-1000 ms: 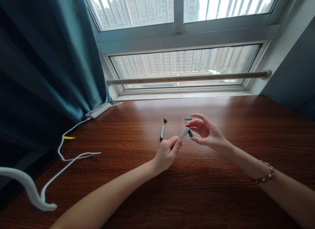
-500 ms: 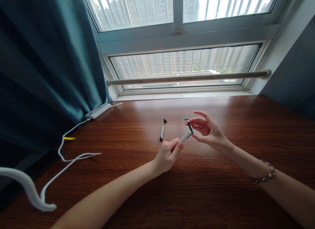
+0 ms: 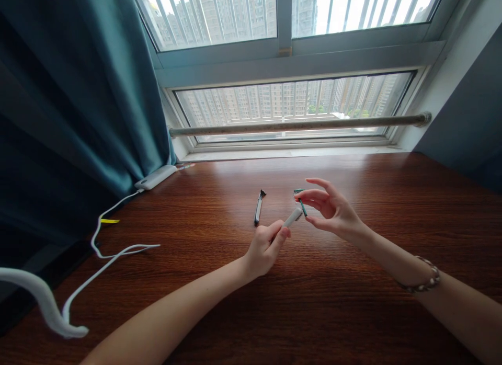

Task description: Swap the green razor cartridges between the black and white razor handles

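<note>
My left hand (image 3: 265, 248) is closed around the white handle of a small brush (image 3: 293, 217) with short dark bristles at its tip. Between thumb and fingertips, my right hand (image 3: 333, 208) pinches a thin green and dark razor head (image 3: 302, 206) by its ends. The bristles are close beside the razor head; whether they touch it I cannot tell. Another small green-edged piece (image 3: 298, 191) shows just behind the right fingers, partly hidden by them. A razor (image 3: 259, 208) with a grey and black handle lies on the table left of the brush, its head pointing to the window.
The brown wooden table (image 3: 212, 197) reaches back to a window with a horizontal rail (image 3: 298, 126). At the left are a white power strip (image 3: 156, 177), a white cable (image 3: 96, 239), a yellow strip (image 3: 110, 220) and a blue curtain (image 3: 102, 82). A thick white curved object (image 3: 43, 297) stands front left.
The razor head has turned in my right fingers, so its green side now shows instead of its dark side. The brush has drawn back slightly to the left.
</note>
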A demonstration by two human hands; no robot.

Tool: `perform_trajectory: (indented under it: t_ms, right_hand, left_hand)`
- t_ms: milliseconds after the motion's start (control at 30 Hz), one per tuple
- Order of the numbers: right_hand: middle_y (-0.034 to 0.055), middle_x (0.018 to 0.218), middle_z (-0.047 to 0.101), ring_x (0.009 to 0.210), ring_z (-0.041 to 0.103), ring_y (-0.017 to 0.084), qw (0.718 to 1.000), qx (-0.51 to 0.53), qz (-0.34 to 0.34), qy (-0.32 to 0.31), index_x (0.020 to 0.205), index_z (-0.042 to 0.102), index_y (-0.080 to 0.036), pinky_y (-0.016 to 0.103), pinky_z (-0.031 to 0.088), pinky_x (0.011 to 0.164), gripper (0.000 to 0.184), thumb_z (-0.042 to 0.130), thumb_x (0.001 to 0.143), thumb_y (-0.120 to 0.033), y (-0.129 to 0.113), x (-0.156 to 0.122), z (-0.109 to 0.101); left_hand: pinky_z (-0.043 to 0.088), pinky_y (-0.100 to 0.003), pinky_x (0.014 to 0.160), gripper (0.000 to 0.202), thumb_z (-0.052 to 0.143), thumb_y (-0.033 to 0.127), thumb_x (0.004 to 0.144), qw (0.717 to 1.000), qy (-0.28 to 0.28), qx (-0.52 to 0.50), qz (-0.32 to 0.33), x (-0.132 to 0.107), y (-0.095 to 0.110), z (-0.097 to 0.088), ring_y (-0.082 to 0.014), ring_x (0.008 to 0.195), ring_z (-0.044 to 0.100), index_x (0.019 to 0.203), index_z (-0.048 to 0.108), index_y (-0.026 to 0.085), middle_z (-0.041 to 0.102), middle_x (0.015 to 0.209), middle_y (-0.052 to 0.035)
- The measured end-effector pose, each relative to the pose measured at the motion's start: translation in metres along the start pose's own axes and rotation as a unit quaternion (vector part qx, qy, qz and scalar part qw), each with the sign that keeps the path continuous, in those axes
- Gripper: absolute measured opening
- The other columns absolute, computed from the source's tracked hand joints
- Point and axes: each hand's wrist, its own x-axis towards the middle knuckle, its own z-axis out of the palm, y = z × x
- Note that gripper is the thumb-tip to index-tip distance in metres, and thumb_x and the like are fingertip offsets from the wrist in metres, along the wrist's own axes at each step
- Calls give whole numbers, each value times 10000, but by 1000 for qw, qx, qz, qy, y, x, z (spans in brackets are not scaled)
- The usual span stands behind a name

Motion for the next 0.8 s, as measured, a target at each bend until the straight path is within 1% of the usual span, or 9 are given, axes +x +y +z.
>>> perform_trajectory:
  t_ms: [167,233,367,533,700,800]
  right_hand:
    - [69,1080,556,1069,498,198,1000,2,4,-18,1235,297,-256,453,335,996,685,663,669,-133,-4,-1,4]
    - [70,1084,555,1070,497,198,1000,1,5,-19,1236,296,-254,455,330,1000,684,659,671,-125,-5,-1,4]
    - [75,1088,553,1069,497,205,1000,-8,0,-19,1240,290,-249,458,336,996,683,652,676,-116,-6,-2,4]
    - [75,1069,564,1048,511,210,1000,-28,-2,-5,1236,301,-250,457,352,978,671,662,679,-154,-5,-3,3]
    - [83,1045,577,1021,527,213,999,-39,-7,-1,1246,301,-237,450,372,954,687,675,674,-164,-3,-2,1]
    - [83,1051,574,1012,529,212,998,-56,-9,-8,1257,289,-241,452,377,949,699,672,677,-166,-2,-2,1]
  left_hand:
    - [209,-216,454,347,319,399,877,998,42,-7,-51,3,-1,0,-68,435,252,730,492,136,260,468,61]
    - [211,-216,455,350,314,402,877,998,46,-9,-46,2,-2,0,-69,433,250,737,494,137,257,465,61]
    - [216,-215,459,332,322,378,878,1000,20,3,-17,1,0,0,-67,436,255,738,500,135,267,475,60]
    - [220,-216,471,318,320,363,879,997,41,52,-32,2,1,1,-69,445,273,729,494,142,271,484,58]
    - [213,-216,477,318,326,367,879,995,57,57,-52,3,1,1,-70,439,276,717,490,148,258,473,62]
    - [209,-219,475,317,323,366,881,997,52,46,-46,2,1,1,-70,440,262,727,493,147,254,476,63]
